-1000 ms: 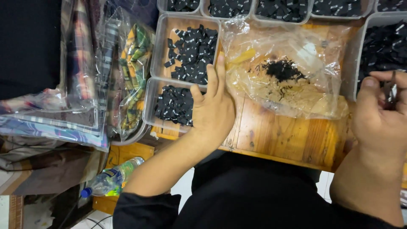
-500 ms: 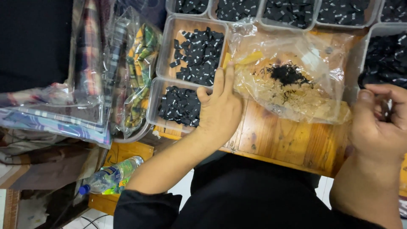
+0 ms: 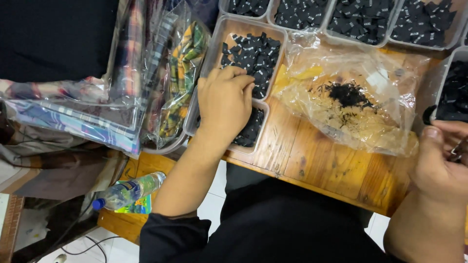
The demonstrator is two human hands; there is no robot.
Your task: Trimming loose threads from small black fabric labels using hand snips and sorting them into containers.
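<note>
My left hand (image 3: pixel 225 103) reaches over two clear plastic trays at the left of a wooden table (image 3: pixel 312 158). Its curled fingertips rest on the small black fabric labels (image 3: pixel 253 53) in the farther tray (image 3: pixel 218 43), and its palm covers part of the nearer tray (image 3: pixel 243 148), also filled with black labels. Whether the fingers hold a label is hidden. My right hand (image 3: pixel 441 163) is at the right edge, partly cut off, thumb up, closed around a small dark piece (image 3: pixel 457 150). Between the hands lies a crumpled clear plastic bag (image 3: pixel 370 131) with a heap of black scraps (image 3: pixel 347 93).
More trays of black labels (image 3: pixel 360 19) line the far edge, and another tray (image 3: pixel 453 95) stands at the right. Clear bags of plaid fabric (image 3: pixel 122 97) are piled left of the table. A plastic bottle (image 3: pixel 129 191) lies on the floor below.
My left hand has moved from lying flat on the nearer tray to reaching into the farther one, fingers now curled. The view has shifted slightly; my right hand sits lower at the edge.
</note>
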